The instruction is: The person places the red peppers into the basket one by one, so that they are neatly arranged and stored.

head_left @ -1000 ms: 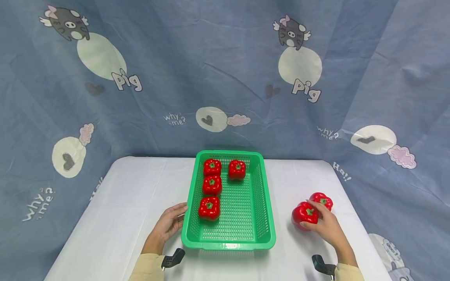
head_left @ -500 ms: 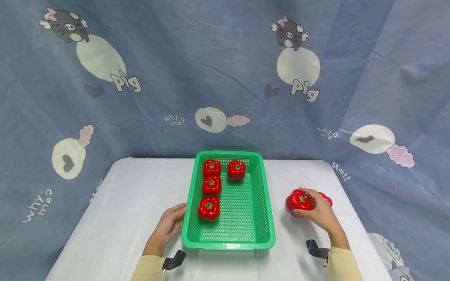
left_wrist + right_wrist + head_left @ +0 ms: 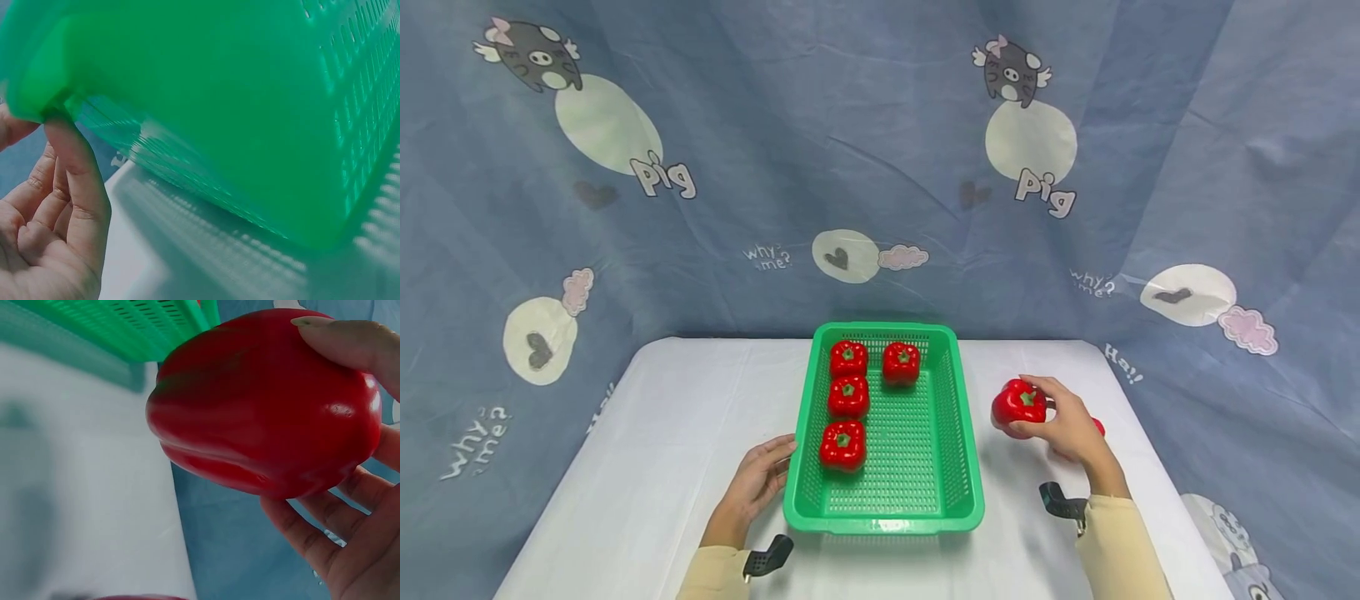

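Observation:
My right hand (image 3: 1071, 427) holds a red bell pepper (image 3: 1017, 403) to the right of the green basket (image 3: 886, 524). In the right wrist view the thumb lies on one side of the pepper (image 3: 262, 406) and the fingers on the other, with the pepper above the table. My left hand (image 3: 758, 482) pinches the basket's left rim; the left wrist view has thumb and index finger (image 3: 78, 169) at that rim (image 3: 37, 75). Inside the basket, three peppers line the left side, the middle one (image 3: 848, 397) among them, and another pepper (image 3: 901, 364) sits at the back right.
One more red pepper (image 3: 1098, 427) lies on the white table (image 3: 700, 417) behind my right hand, mostly hidden by it. A blue printed cloth (image 3: 880, 167) hangs behind the table. Each wrist wears a small black camera mount, such as the left mount (image 3: 767, 557).
My right hand has lifted the pepper and carried it left and away from me, apart from the other loose pepper. My left hand stays at the basket rim.

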{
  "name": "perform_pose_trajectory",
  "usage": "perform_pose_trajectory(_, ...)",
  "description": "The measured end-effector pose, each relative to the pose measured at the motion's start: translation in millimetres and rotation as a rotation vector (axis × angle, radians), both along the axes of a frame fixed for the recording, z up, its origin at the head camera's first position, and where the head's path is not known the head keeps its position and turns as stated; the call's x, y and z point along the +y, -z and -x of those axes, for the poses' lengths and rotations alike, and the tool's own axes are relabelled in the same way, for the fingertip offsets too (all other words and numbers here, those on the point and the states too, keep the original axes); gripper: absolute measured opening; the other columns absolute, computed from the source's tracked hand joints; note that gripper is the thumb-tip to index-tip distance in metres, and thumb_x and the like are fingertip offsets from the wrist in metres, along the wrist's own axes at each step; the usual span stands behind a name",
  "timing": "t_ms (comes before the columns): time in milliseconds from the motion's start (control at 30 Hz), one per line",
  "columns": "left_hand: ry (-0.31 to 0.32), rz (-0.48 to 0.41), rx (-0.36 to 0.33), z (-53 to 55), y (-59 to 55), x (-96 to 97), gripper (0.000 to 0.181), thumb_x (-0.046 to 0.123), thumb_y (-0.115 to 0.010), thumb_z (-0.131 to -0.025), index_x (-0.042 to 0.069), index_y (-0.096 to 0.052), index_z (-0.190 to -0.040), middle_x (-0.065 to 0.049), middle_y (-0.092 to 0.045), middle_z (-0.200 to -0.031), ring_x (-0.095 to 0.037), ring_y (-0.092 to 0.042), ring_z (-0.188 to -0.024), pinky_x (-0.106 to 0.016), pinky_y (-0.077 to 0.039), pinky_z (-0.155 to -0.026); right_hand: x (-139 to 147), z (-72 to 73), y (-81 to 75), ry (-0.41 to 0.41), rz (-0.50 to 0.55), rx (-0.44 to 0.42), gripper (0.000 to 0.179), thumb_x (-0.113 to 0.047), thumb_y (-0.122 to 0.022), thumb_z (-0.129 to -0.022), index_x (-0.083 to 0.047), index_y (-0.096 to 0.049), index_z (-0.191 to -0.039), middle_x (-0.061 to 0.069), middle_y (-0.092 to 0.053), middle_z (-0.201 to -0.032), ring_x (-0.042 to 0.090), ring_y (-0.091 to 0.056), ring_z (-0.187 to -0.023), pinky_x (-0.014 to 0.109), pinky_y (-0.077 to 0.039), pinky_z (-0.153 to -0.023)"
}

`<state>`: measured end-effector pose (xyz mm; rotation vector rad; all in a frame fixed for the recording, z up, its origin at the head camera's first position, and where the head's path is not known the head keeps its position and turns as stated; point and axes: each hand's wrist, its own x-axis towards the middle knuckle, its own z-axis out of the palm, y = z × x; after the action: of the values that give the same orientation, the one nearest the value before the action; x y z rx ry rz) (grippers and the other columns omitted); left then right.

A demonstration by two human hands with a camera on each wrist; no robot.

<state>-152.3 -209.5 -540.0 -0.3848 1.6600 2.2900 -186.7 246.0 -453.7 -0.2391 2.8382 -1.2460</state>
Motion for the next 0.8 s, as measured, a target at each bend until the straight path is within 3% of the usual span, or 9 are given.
perform_pose_trajectory(433,0.004,0.009,-0.004,1.3,0.2,0.0,0.042,0.010,-0.057,-0.096,-0.010,-0.047,-0.131,-0.003,-0.068,-0.102,-0.013,-0.068,-0.091,-0.029,-0.056,-0.084,-14.0,17.8,-14.8,-0.063,0.041,-0.018,0.079,-0.020,-0.084,-0.073,-0.007,-0.045,-0.141,0.019,-0.049,-0.135,0.042,-0.046,-0.120,0.048,-0.056,-0.083)
perform_pose_trajectory(800,0.000,0.010,-0.004,0.8,-0.3,0.2,0.043,0.011,-0.058,-0.095,-0.009,-0.046,-0.132,-0.003,-0.069,-0.102,-0.014,-0.068,-0.092,-0.029,-0.056,-0.085,-28.2,31.2,-24.1,-0.127,0.032,0.025,0.077,-0.018,-0.084,-0.072,-0.006,-0.047,-0.139,0.018,-0.049,-0.136,0.041,-0.048,-0.119,0.047,-0.057,-0.083)
